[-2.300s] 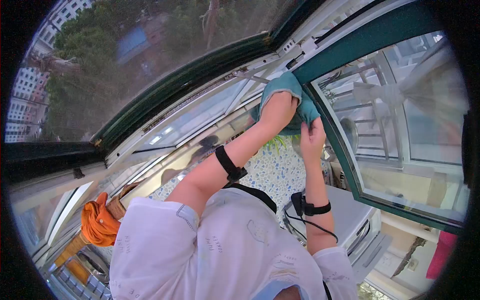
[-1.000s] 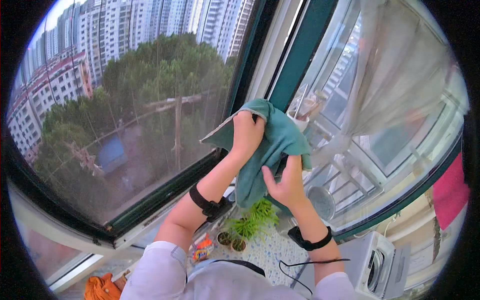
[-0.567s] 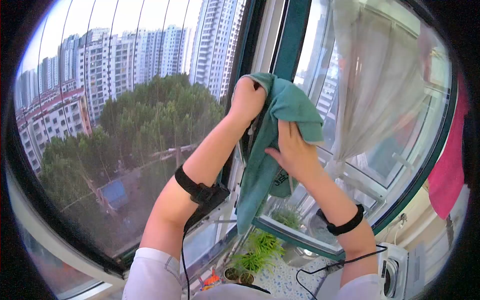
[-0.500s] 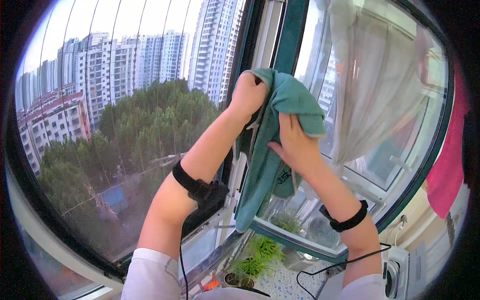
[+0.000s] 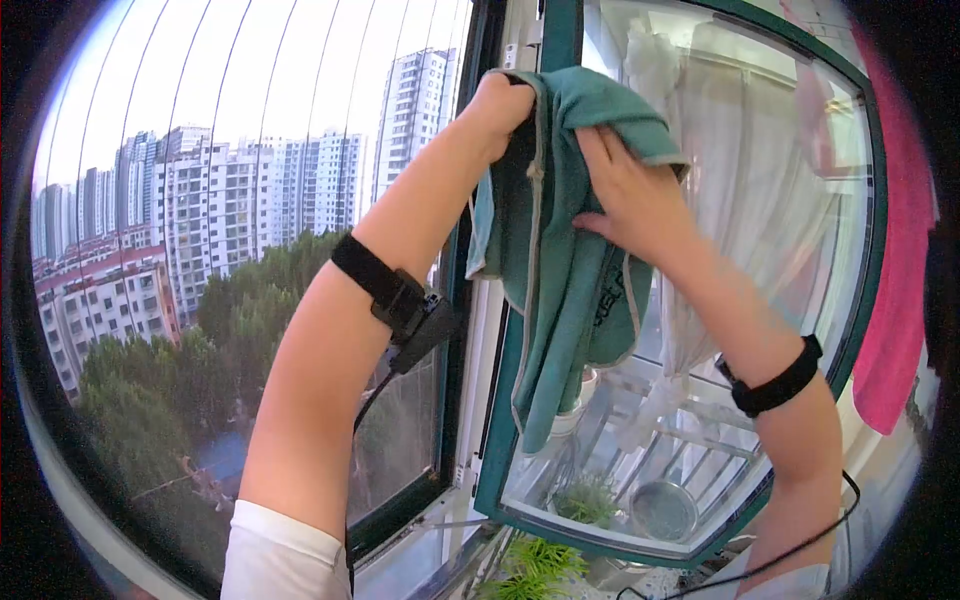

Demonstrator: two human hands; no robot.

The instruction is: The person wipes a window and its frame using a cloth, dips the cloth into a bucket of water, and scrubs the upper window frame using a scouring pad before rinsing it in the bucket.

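Observation:
A green towel (image 5: 560, 250) with a pale edge hangs in folds in front of the window frame and the open window sash (image 5: 500, 430). My left hand (image 5: 500, 108) is closed round its top edge, beside the frame. Lower and to the right, my right hand (image 5: 640, 200) holds the towel near the glass, fingers extended and their tips hidden beneath a fold. Its thumb lies apart against the cloth. Dark lettering shows on the lower part of the towel. I cannot tell whether the cloth touches the glass.
Left of the frame is a window pane (image 5: 300, 230) with thin vertical wires, trees and tall buildings beyond. A pale curtain (image 5: 750, 200) shows through the sash glass. A pink cloth (image 5: 895, 300) hangs at right. Below are green plants (image 5: 540, 570) and a dark cable (image 5: 780, 550).
Both hands have moved higher in view with the towel, the right hand also further right. The towel is spread wider, and the open sash shows more fully as the view has shifted.

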